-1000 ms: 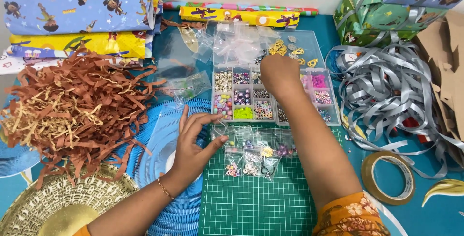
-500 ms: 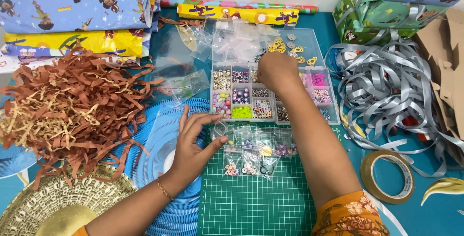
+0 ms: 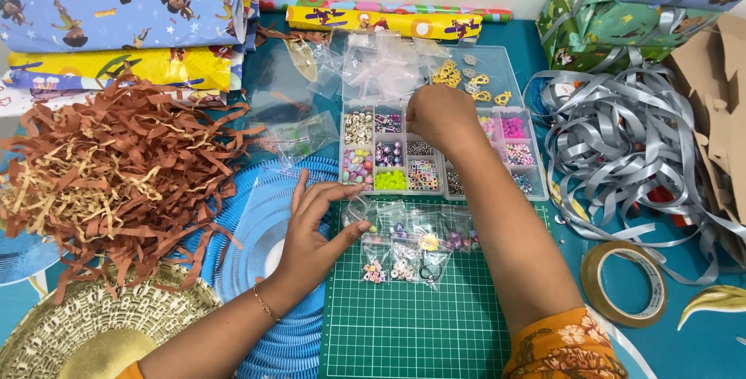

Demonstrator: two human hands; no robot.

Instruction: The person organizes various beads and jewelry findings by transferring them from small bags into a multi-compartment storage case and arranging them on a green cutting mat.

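Note:
My left hand [image 3: 315, 235] lies at the left edge of a green cutting mat [image 3: 412, 325], with thumb and forefinger pinching a small clear bag [image 3: 358, 210]. Several small filled bead bags [image 3: 412, 251] lie on the mat just right of it. My right hand [image 3: 439, 115] reaches over a clear bead organizer box [image 3: 388, 179] with many compartments of coloured beads. Its fingers curl down into the box's upper middle and the fingertips are hidden. Gold charms [image 3: 458, 80] sit in the box's lid section beyond the hand.
Brown shredded paper [image 3: 116, 169] is heaped at left, above a gold woven mat [image 3: 93, 332] and a blue round mat [image 3: 264, 224]. Folded wrapping paper [image 3: 116, 6] lies at the back left. Silver ribbon [image 3: 622, 138], wrapped boxes [image 3: 622, 14] and a tape roll [image 3: 624, 283] are at right.
My right hand has edged slightly left over the bead box. My left hand has stayed at the bag on the mat's edge.

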